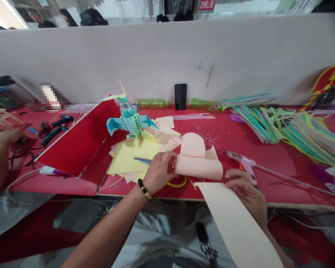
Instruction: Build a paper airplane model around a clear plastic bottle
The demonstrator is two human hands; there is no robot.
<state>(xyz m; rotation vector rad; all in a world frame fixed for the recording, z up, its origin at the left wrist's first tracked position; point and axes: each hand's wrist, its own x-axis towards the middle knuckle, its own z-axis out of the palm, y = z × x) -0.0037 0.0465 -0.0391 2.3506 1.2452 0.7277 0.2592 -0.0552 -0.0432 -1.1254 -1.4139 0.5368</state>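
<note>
My left hand (158, 172), with a bead bracelet on the wrist, is closed round the end of a rolled peach paper sheet (198, 166) on the red table (240, 141). My right hand (244, 191) is closed on a long cream paper strip (234, 223) that runs down toward me. Scissors (142, 160) lie on yellow paper sheets (128, 156) just left of my left hand. A plastic bottle dressed as a blue paper rocket (131, 121) stands behind them.
A pink glue gun (244, 162) lies right of the roll. Bundles of coloured straws (290, 128) fill the right side. A red card sheet (78, 143) leans at the left, near tools and another person's hand (2, 137). A black phone (180, 96) leans on the white partition.
</note>
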